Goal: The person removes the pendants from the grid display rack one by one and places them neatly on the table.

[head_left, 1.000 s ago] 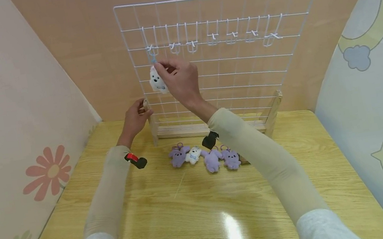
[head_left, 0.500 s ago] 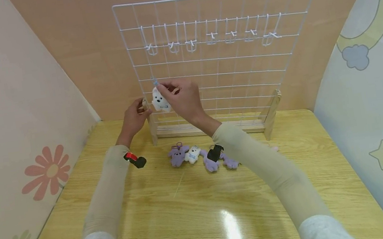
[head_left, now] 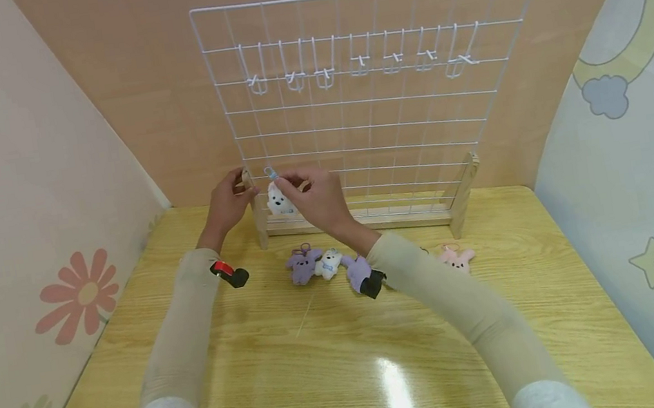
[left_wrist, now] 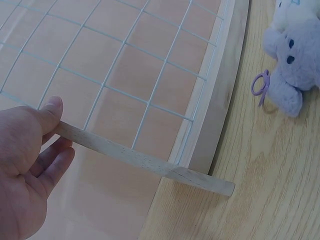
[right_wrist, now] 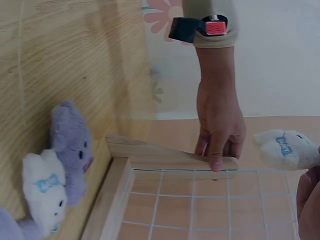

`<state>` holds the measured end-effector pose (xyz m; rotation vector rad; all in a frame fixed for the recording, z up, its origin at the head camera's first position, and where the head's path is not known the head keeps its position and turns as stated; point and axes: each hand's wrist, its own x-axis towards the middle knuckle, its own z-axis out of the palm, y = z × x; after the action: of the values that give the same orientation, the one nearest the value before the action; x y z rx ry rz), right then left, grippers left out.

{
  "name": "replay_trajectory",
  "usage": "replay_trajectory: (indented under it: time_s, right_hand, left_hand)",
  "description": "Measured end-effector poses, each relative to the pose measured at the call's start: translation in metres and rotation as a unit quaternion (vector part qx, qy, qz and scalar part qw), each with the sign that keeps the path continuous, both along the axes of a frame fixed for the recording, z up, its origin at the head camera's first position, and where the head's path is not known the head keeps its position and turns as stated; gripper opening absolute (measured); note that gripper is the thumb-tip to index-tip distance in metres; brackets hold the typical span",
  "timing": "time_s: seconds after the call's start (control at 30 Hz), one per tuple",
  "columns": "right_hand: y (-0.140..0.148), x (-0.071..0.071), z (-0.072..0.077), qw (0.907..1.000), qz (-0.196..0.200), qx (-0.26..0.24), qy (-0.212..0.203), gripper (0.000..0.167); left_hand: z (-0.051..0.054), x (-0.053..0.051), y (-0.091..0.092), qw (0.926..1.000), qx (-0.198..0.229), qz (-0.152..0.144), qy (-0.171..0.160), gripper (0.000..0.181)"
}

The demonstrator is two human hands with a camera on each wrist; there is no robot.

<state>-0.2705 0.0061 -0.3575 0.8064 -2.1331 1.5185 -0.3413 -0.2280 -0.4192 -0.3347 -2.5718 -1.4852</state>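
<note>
My right hand (head_left: 320, 198) pinches a white plush dog keychain (head_left: 278, 200) near its top, in front of the lower left of the white wire grid rack (head_left: 364, 108). The keychain's blue clasp (head_left: 270, 172) sticks up above my fingers. In the right wrist view the plush dog (right_wrist: 285, 149) shows a blue bone mark, and only part of that hand is visible. My left hand (head_left: 229, 200) grips the top end of the rack's left wooden upright (head_left: 261, 224). The left wrist view shows its thumb and fingers on either side of the wooden upright (left_wrist: 125, 152).
A row of white hooks (head_left: 325, 79) hangs high on the grid. On the table before it lie a purple plush (head_left: 303, 268), a white plush (head_left: 328, 264), another purple plush (head_left: 358, 271) and a pink plush (head_left: 458, 259). My right forearm covers part of that row.
My right hand has come down from the leftmost hook with the white plush dog keychain, which is now off the hook. The left hand has stayed on the upright.
</note>
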Motion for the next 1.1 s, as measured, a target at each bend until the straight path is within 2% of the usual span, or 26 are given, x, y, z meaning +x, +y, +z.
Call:
replay_trajectory:
  time_s: [0.43, 0.63, 0.83, 1.1]
  right_hand:
    - [0.005, 0.001, -0.039, 0.999, 0.004, 0.033, -0.03, 0.021]
    - [0.004, 0.001, -0.051, 0.9982, 0.014, 0.049, -0.032, 0.021]
    - [0.002, 0.005, -0.061, 0.996, 0.023, 0.054, -0.067, 0.022]
    - [-0.002, 0.006, -0.075, 0.9951, 0.037, 0.056, -0.073, 0.018]
  left_hand:
    - [0.003, 0.003, 0.001, 1.0, -0.001, 0.004, -0.004, 0.061]
    - [0.003, 0.003, 0.001, 1.0, 0.004, 0.004, -0.007, 0.061]
    - [0.004, 0.003, 0.003, 0.9998, 0.013, 0.005, -0.012, 0.06]
    - [0.003, 0.003, 0.002, 0.9999, 0.008, 0.005, -0.008, 0.06]
